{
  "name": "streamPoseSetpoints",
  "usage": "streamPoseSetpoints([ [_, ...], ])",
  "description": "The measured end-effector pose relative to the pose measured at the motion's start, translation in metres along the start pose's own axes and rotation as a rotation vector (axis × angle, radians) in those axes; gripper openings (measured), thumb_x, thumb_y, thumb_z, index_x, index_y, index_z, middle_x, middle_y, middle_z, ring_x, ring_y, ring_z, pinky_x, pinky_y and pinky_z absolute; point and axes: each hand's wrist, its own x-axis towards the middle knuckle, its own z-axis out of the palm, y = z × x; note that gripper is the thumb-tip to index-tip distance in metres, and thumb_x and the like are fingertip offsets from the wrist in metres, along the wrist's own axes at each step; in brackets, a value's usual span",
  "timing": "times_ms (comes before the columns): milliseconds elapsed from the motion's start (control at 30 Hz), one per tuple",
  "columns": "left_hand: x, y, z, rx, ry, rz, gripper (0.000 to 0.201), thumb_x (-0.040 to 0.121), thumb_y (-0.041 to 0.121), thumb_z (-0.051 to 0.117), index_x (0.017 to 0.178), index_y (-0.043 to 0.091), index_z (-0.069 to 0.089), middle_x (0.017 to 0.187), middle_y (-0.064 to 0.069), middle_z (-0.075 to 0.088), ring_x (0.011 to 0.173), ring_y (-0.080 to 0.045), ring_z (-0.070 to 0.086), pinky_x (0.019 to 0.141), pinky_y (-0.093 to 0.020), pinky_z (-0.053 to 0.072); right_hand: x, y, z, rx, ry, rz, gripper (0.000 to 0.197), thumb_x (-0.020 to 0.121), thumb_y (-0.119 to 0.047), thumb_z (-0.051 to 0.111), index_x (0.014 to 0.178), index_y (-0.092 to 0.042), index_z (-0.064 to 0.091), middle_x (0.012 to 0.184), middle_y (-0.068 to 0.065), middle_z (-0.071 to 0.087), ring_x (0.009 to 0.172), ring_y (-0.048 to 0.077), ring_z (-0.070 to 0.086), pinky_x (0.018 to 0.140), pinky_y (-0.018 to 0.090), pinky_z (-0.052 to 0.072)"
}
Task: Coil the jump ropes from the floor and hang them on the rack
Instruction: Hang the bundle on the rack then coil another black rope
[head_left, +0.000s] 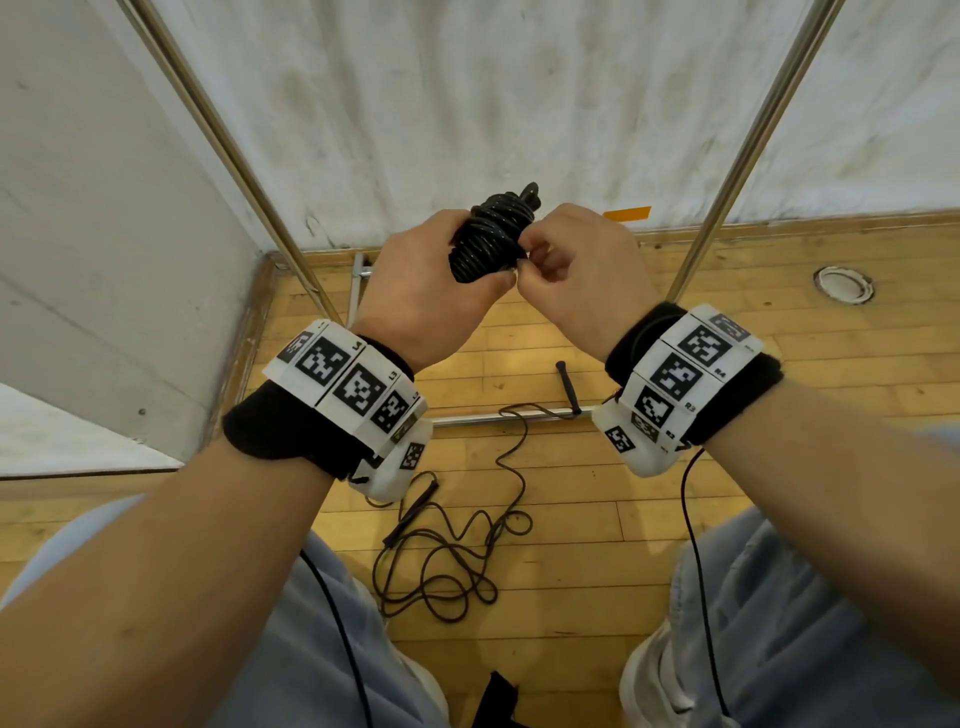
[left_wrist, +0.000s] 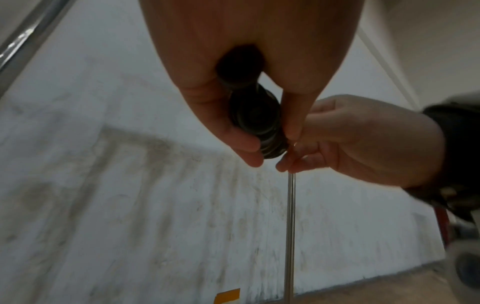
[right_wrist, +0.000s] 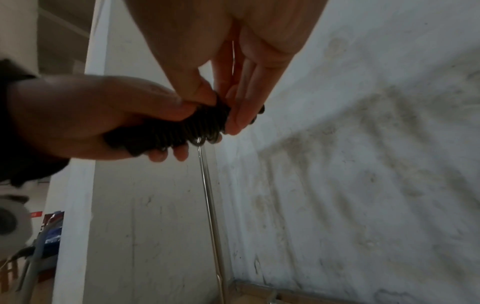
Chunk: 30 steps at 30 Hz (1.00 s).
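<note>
Forearms with tagged wristbands fill the near field of the head view, both raised before a metal rack. A tightly wound black jump rope bundle (head_left: 491, 236) is grasped in the left hand (head_left: 426, 291), fingers curled round its lower part; the same wrap is confirmed in the left wrist view (left_wrist: 255, 121). The right hand (head_left: 576, 270) is clenched in a pinch at the bundle's side, thumb and fingertips (right_wrist: 233, 115) closed on the outer turns, apparently securing or tucking the rope's end; the end itself cannot be made out. The bundle is held in the air between the two slanting rack poles (head_left: 748, 150), touching neither, and is not yet hung.

A second jump rope (head_left: 452, 551) is seen lying loose and tangled on the wooden floor (head_left: 597, 545) between the person's feet, one handle (head_left: 569, 387) resting near the rack's bottom rail (head_left: 498, 417), so the task is judged roughly half done at most.

Risks, as judged: if the pinch is released before the end is locked, the springy turns may be expected to unwind and the coil to fall apart. A bundle wound this compactly may offer no open loop for hanging and could slide off a smooth pole. The loose rope could be caught underfoot when a step is taken.
</note>
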Motion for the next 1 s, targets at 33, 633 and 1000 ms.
streamPoseSetpoints([
  [33, 0.000, 0.000, 0.000, -0.010, 0.009, -0.006, 0.048, 0.079, 0.035, 0.073, 0.122, 0.018, 0.059, 0.096, 0.016, 0.056, 0.088, 0.001, 0.053, 0.067, 0.002, 0.037, 0.000, 0.001, 0.001, 0.015, 0.009, 0.007, 0.010, 0.079, -0.010, 0.061, 0.087, -0.008, 0.067, 0.082, -0.007, 0.050, 0.069, 0.007, 0.048, 0.064, 0.002, 0.036],
  [633, -0.006, -0.001, -0.002, -0.125, -0.093, -0.039, 0.043, 0.085, 0.033, 0.066, 0.119, 0.014, 0.047, 0.108, -0.001, 0.063, 0.088, -0.021, 0.066, 0.080, -0.045, 0.053, 0.002, -0.004, -0.014, -0.006, -0.173, -0.049, 0.008, 0.080, -0.013, 0.063, 0.087, -0.014, 0.062, 0.078, -0.010, 0.044, 0.070, 0.007, 0.046, 0.063, 0.005, 0.032],
  [1000, -0.010, 0.002, 0.001, -0.218, -0.156, -0.014, 0.044, 0.088, 0.027, 0.065, 0.123, 0.015, 0.042, 0.107, 0.002, 0.060, 0.079, -0.010, 0.057, 0.067, -0.027, 0.044, 0.007, -0.005, -0.028, -0.040, -0.191, -0.076, 0.013, 0.076, -0.013, 0.062, 0.076, -0.021, 0.051, 0.067, -0.018, 0.037, 0.064, 0.009, 0.041, 0.061, 0.008, 0.028],
])
